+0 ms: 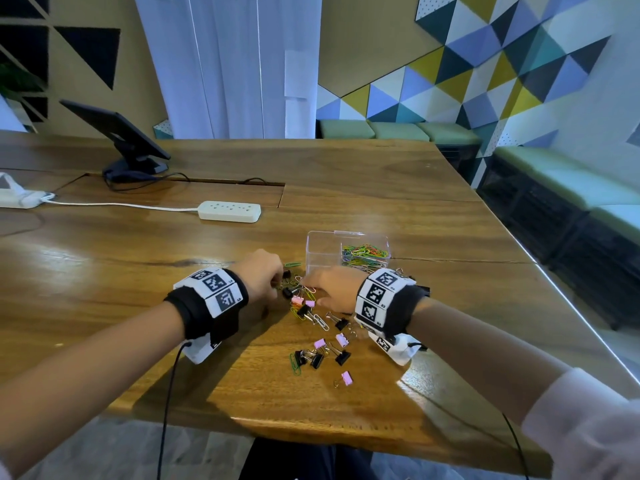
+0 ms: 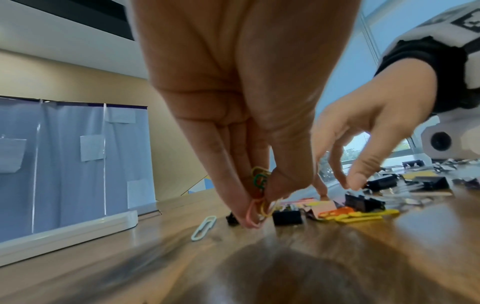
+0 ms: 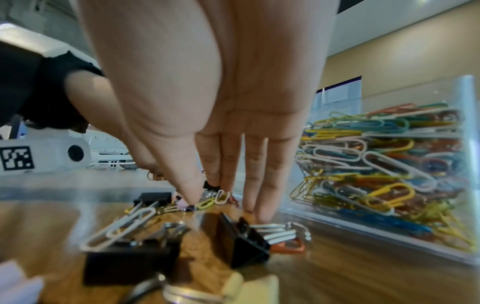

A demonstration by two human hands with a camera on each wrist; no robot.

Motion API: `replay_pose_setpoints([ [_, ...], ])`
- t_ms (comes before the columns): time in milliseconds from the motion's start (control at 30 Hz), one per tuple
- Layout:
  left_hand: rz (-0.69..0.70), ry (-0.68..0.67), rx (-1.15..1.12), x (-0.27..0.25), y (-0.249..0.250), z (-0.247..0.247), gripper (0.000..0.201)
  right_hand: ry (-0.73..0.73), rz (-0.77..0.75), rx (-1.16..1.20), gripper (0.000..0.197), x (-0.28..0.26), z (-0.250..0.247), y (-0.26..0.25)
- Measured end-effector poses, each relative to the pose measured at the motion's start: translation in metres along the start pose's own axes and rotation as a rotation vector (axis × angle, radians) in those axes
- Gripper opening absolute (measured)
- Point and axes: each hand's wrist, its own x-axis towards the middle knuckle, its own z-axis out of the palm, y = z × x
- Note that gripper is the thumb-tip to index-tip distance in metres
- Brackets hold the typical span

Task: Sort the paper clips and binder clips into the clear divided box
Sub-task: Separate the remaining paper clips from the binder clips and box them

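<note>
The clear divided box (image 1: 318, 249) stands on the wooden table just beyond my hands; its right compartment holds a heap of coloured paper clips (image 1: 365, 254), also seen through the box wall (image 3: 469, 123). Loose black and pink binder clips (image 1: 342, 356) and paper clips lie in front of it. My left hand (image 1: 263, 271) pinches several coloured paper clips (image 2: 259, 205) between thumb and fingertips, low over the table. My right hand (image 1: 325, 289) reaches down into the pile with straight fingers (image 3: 223, 181), the tips touching the table beside a white paper clip (image 3: 224, 196). A black binder clip (image 3: 241, 240) lies near the wrist.
A white power strip (image 1: 230, 211) with its cable lies farther back on the left, and a dark screen on a stand (image 1: 121, 136) behind it. A pale paper clip (image 2: 203, 228) lies alone left of my left hand. The table's right edge (image 1: 554, 282) runs close to the box.
</note>
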Motion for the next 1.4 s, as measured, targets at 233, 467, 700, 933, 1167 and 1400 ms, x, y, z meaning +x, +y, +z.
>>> replay_pose_setpoints([
  [233, 0.019, 0.134, -0.114, 0.007, -0.011, -0.023, 0.010, -0.001, 0.024, 0.051, 0.032, -0.001, 0.000, 0.009],
  [467, 0.105, 0.260, -0.203, 0.029, 0.007, -0.064, 0.014, -0.002, 0.020, -0.025, 0.050, -0.001, 0.003, 0.005],
  [700, 0.214, 0.286, -0.151, 0.052, 0.039, -0.078, 0.017, 0.013, 0.030, 0.061, 0.029, -0.005, 0.008, 0.007],
  [933, 0.317, 0.233, -0.114, 0.065, 0.072, -0.068, 0.020, 0.017, 0.070, 0.157, 0.012, -0.021, 0.012, 0.016],
  [1167, 0.361, 0.131, -0.095, 0.080, 0.093, -0.053, 0.024, 0.018, 0.109, 0.225, 0.013, -0.031, 0.007, 0.017],
  [1400, 0.335, 0.145, -0.203, 0.084, 0.097, -0.045, 0.034, -0.004, 0.146, 0.206, 0.019, -0.032, 0.007, 0.015],
])
